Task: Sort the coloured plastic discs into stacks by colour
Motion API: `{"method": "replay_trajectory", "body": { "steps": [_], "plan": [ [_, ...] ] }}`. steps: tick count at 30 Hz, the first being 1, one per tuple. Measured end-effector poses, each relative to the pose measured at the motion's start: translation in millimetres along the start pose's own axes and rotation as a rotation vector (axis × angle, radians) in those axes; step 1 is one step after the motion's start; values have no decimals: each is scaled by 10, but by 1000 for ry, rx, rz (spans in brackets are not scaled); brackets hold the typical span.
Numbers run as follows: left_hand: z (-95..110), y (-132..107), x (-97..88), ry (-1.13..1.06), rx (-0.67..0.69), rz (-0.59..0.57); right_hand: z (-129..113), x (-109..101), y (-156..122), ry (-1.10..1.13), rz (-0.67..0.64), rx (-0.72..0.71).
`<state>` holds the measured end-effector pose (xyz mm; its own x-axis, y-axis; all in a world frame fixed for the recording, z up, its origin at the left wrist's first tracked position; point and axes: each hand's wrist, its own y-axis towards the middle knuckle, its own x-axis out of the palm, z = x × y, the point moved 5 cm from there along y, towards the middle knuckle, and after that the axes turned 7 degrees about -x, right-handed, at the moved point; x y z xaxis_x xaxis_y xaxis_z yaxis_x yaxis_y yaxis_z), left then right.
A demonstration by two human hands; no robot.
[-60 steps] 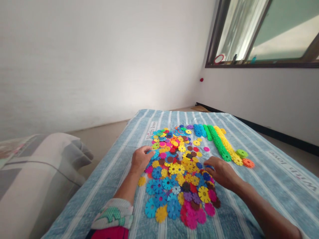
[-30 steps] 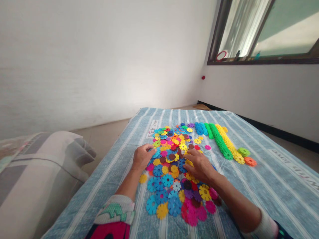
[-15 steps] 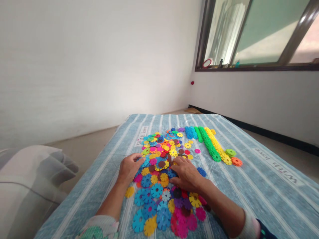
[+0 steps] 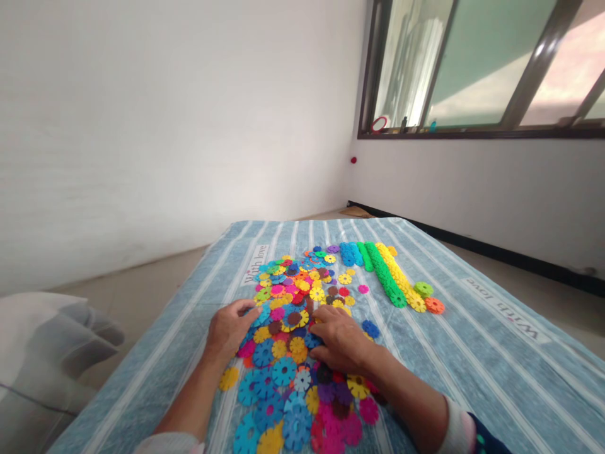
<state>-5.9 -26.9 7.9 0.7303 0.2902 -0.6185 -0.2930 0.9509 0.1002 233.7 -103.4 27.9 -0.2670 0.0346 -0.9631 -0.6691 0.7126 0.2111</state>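
Flower discs lie spread, probably so colours show well.
Left hand curls at their left edge, right hand at right; whether either grips one, I cannot tell.

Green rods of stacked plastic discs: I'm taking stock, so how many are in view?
2: the long green rod beside the yellow plastic-disc rod, and, to its left, the short green rod beside the blue plastic-disc rods. Hidden ones can't be ruled out.
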Motion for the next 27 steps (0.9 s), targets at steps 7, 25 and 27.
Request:
{"method": "replay_trajectory", "body": {
  "steps": [7, 25, 27],
  "plan": [
    [2, -10, -11, -2, -11, -3, 97, -48, 12, 151, 128, -47],
    [26, -84, -2, 29, 64, 25, 445, 4, -97, 131, 97, 334],
    [33, -93, -1, 37, 75, 32, 366, 1, -80, 167, 78, 315]
  ]
}}
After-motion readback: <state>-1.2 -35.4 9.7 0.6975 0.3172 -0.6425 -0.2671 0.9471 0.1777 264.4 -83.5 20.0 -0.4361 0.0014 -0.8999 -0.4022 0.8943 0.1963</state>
